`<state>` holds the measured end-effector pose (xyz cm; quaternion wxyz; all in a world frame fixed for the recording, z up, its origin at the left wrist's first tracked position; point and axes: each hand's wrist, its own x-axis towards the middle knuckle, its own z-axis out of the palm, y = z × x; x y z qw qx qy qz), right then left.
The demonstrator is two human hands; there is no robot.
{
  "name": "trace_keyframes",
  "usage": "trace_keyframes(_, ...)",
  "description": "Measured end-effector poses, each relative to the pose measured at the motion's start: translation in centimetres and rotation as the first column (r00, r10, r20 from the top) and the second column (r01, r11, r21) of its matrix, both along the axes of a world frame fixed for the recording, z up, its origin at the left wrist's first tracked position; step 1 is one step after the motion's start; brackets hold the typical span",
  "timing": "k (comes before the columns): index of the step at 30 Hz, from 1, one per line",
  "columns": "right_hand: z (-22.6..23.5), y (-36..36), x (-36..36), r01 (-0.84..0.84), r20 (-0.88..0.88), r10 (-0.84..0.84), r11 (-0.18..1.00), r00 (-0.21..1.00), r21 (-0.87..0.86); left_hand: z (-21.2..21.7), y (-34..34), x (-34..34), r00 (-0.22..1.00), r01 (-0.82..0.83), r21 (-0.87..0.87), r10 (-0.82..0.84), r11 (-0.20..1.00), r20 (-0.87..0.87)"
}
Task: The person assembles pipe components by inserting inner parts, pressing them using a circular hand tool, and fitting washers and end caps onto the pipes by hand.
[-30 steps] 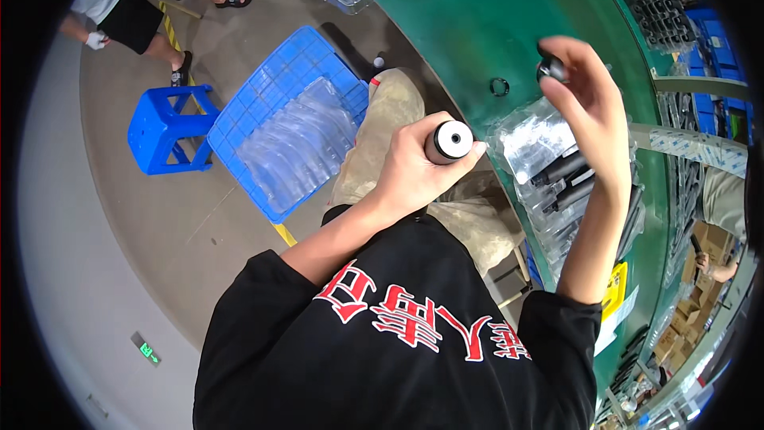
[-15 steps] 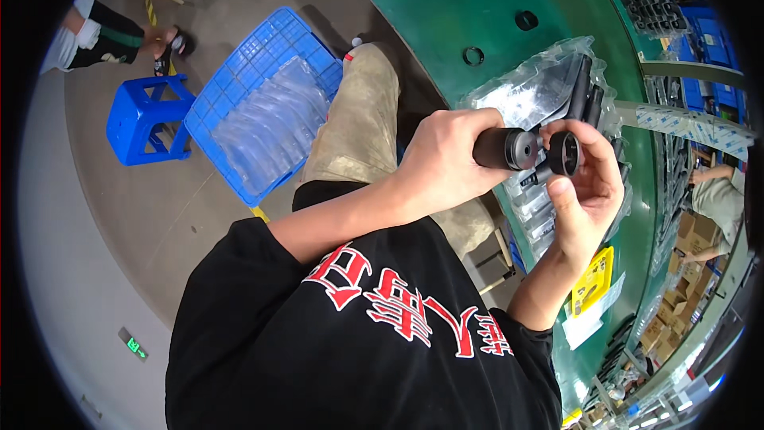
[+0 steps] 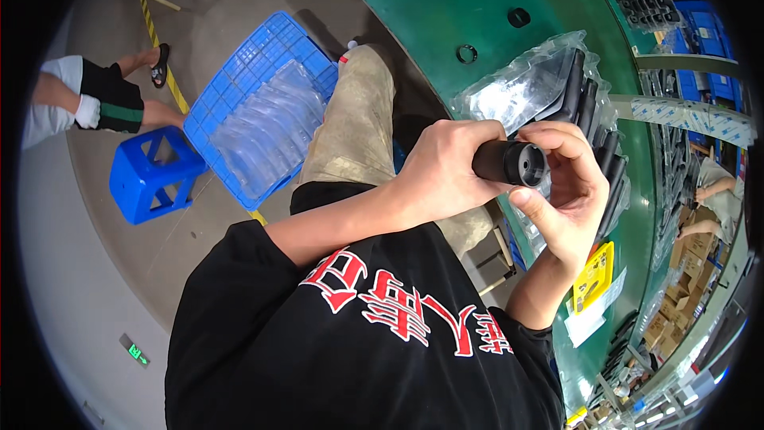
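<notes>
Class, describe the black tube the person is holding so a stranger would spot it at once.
Find the green table at upper right. By its near edge, the left grip holds the black tube, with the right grip at the tube's end. Unlike the black tubes lying among clear plastic beyond, it is held up, its round, hollowed end showing.

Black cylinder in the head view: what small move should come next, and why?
I'd suggest a gentle twist of the end collar with the right hand, keeping the left hand steady. The left hand grips the black cylinder, while the right thumb and fingertips sit at opposite sides of the collar. Whether it is fully seated can't be seen.
</notes>
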<state>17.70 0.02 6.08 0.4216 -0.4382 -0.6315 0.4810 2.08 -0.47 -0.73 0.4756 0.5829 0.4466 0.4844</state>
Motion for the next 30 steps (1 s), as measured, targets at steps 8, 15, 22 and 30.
trace_keyframes(8,-0.3,-1.3,-1.6,0.106,-0.071,-0.119,0.981,0.990,-0.165,0.3,-0.2,-0.7,0.997,0.072,-0.035,-0.071,0.997,0.027)
trace_keyframes(15,0.5,-1.1,-0.2,0.031,0.179,-0.053,0.992,0.982,0.122,0.5,-0.2,-0.5,0.982,0.187,-0.170,-0.181,0.968,0.049)
trace_keyframes(22,-0.1,-2.8,1.7,-0.039,0.218,0.032,0.999,0.975,0.028,0.4,-1.0,0.8,0.978,0.200,-0.098,-0.192,0.975,0.084)
trace_keyframes(30,0.5,-2.0,1.5,-0.021,0.275,-0.019,0.990,0.961,0.141,-0.3,-0.1,0.9,0.980,0.197,-0.056,-0.196,0.979,0.016)
